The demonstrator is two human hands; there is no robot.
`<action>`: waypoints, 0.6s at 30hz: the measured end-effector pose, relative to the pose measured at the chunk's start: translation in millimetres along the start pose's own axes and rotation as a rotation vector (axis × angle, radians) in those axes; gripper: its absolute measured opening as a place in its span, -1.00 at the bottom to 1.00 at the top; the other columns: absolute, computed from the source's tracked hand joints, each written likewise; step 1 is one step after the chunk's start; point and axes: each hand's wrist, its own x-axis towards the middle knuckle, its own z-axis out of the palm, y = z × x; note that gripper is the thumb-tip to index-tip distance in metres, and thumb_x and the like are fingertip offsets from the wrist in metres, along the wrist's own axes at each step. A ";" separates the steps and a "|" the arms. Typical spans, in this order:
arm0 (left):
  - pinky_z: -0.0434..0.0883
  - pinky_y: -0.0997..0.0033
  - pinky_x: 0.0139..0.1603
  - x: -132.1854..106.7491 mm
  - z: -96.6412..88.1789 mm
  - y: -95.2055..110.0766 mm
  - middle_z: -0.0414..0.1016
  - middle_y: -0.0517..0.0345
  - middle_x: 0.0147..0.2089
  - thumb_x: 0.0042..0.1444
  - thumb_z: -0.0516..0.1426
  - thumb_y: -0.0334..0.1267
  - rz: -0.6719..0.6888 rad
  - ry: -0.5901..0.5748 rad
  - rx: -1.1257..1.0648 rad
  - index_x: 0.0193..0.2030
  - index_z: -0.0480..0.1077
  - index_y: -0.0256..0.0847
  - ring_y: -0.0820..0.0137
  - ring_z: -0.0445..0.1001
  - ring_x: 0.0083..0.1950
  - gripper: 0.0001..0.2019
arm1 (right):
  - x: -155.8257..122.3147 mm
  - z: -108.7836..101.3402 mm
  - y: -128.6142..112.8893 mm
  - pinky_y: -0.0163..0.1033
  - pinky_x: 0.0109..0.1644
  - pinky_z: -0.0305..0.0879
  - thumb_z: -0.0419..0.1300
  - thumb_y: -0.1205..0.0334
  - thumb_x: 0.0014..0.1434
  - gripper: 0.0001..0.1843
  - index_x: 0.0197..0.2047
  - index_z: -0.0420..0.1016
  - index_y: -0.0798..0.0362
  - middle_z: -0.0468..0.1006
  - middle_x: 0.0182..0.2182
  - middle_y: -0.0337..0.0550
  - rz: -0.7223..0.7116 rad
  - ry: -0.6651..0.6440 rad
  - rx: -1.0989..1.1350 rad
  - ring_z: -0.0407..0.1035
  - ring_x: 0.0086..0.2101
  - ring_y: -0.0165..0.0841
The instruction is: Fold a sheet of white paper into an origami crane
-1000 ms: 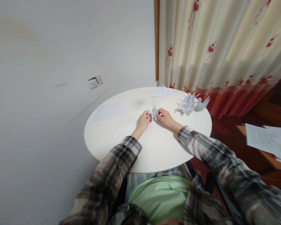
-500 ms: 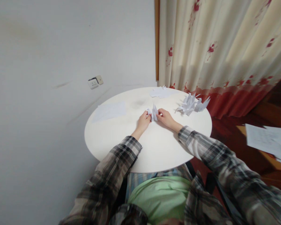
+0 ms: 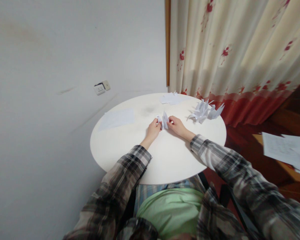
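A small folded piece of white paper (image 3: 165,120) stands upright between my hands near the middle of the round white table (image 3: 120,146). My left hand (image 3: 153,129) pinches its left part, with thumb and fingers pressed together. From the other side my right hand (image 3: 176,124) grips the right part by its edge. The exact folds are too small to make out. To the right of my right hand lies a cluster of folded white paper pieces (image 3: 201,111) with pointed tips, like paper cranes.
White paper sheets (image 3: 117,119) lie on the table's left side. More paper (image 3: 173,98) sits at the far edge. A wall with a socket (image 3: 99,89) rises on the left, and a curtain (image 3: 222,60) hangs behind. Written sheets (image 3: 285,148) rest on furniture at the right.
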 end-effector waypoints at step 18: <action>0.38 0.49 -0.40 0.5 0.2 -0.7 0.45 0.21 -0.44 0.12 0.00 -0.21 -0.009 -0.009 0.039 -0.34 0.27 -0.18 0.48 0.44 -0.44 -0.88 | 0.4 -0.2 1.0 -0.29 -0.24 0.12 0.06 0.27 0.08 -0.93 -0.42 0.28 0.06 0.36 -0.44 -0.21 -0.002 -0.013 0.005 0.21 -0.38 -0.40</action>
